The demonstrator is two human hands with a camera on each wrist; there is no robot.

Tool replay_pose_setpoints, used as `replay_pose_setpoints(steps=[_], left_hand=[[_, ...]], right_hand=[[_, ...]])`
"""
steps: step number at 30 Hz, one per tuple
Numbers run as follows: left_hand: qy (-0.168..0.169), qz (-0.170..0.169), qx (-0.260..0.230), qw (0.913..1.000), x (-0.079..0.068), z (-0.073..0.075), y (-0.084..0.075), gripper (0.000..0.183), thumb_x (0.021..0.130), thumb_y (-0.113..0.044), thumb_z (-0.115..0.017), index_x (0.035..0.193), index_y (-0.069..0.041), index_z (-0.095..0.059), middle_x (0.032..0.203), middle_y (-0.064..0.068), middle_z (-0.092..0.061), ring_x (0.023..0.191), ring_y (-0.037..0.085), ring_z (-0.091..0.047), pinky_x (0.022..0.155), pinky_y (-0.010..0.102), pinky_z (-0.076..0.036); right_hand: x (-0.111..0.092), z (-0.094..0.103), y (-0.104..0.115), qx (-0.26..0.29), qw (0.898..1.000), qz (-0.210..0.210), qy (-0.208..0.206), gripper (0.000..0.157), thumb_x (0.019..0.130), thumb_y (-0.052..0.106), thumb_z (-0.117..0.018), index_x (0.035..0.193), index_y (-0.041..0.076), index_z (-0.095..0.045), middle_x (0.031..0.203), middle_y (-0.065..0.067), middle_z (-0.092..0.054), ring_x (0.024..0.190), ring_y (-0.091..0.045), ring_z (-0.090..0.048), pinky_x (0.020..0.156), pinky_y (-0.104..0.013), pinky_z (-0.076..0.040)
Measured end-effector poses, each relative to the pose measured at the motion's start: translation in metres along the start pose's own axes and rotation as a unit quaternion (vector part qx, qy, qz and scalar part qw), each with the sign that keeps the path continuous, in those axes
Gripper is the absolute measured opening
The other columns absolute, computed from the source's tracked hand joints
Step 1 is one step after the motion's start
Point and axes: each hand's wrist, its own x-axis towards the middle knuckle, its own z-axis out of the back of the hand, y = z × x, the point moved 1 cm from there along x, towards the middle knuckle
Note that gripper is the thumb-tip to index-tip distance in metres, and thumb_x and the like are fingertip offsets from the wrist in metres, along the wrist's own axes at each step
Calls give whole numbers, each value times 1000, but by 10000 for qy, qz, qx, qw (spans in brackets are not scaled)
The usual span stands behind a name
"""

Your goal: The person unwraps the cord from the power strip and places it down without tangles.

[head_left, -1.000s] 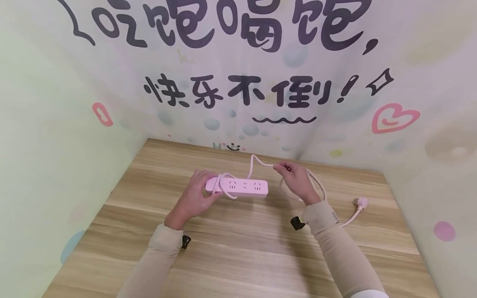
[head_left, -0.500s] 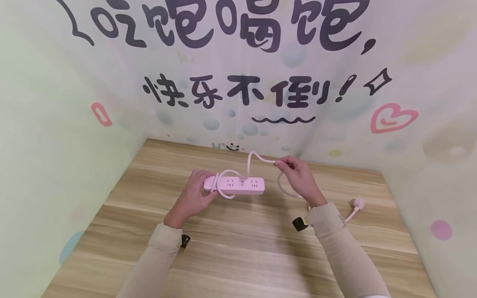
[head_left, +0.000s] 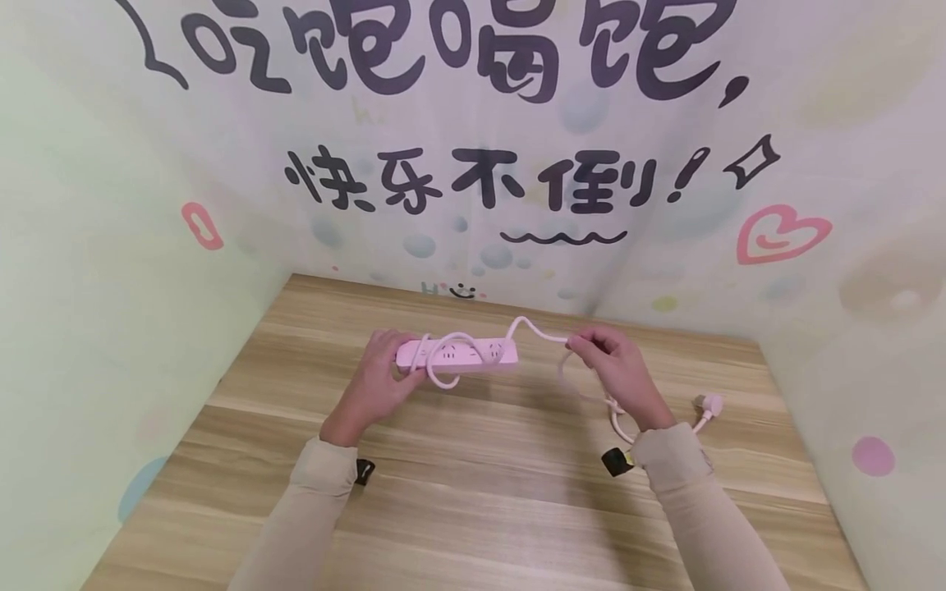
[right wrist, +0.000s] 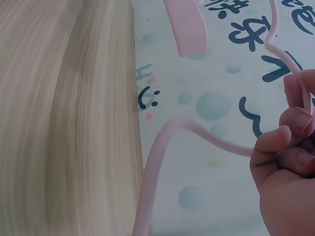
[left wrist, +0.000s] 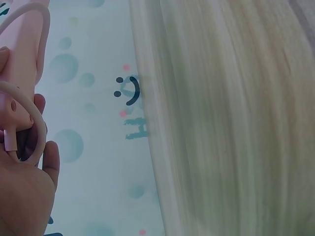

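A pink power strip (head_left: 473,356) is held up over the table, its socket face showing in the head view. My left hand (head_left: 375,384) grips its left end, thumb on the near side. Its pink cord (head_left: 550,336) winds in loose loops round that end and crosses the sockets. From there it arches to my right hand (head_left: 617,368), which pinches it between thumb and fingers. Past that hand the cord hangs in a curve to the table. In the right wrist view, the strip's free end (right wrist: 189,29) points toward the right hand, apart from it.
The cord's plug (head_left: 711,405) lies on the wood-grain table (head_left: 473,509) to the right of my right hand. A printed cloth wall (head_left: 473,254) with black lettering stands right behind the table's back edge. Pale walls (head_left: 111,287) close in both sides.
My right hand first rises slightly, then moves right and down with the cord. The strip shifts a little left and up in my left hand, and the cord now crosses its right sockets.
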Motion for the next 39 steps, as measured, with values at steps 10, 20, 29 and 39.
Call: replay_pose_setpoints(steps=[10,20,29,39], left_hand=[[-274,-277,121,9992,3,2,0,47,86,-21,-82,125,-4,-62,116,9,-68,106,24,-47,87,37,-40],[-198,340,103,9992,2,7,0,50,88,-24,-80,129,-4,-59,115,8,-62,107,22,-44,83,36,-42],[-324,213,59,9992,1,10,-2,51,88,-22,-80,130,0,-59,115,12,-62,108,24,-44,84,37,-40],[-350,168,50,9992,1,11,-3,53,89,-22,-79,132,1,-57,119,13,-63,109,25,-44,85,38,-41]], right_hand=[[-14,12,-13,82,9995,173,234,19,98,22,-66,88,6,-64,77,6,-55,73,-13,-46,72,-29,-39],[-26,17,-29,28,9978,48,663,8,94,9,-60,87,6,-61,80,7,-56,77,-11,-47,77,-30,-38],[-26,11,-44,-38,9969,-87,782,11,92,7,-61,87,-3,-60,72,10,-54,69,-9,-43,73,-28,-36],[-18,2,-59,-136,9972,-395,616,16,91,14,-64,87,-1,-61,69,9,-49,67,-9,-45,61,-27,-37]])
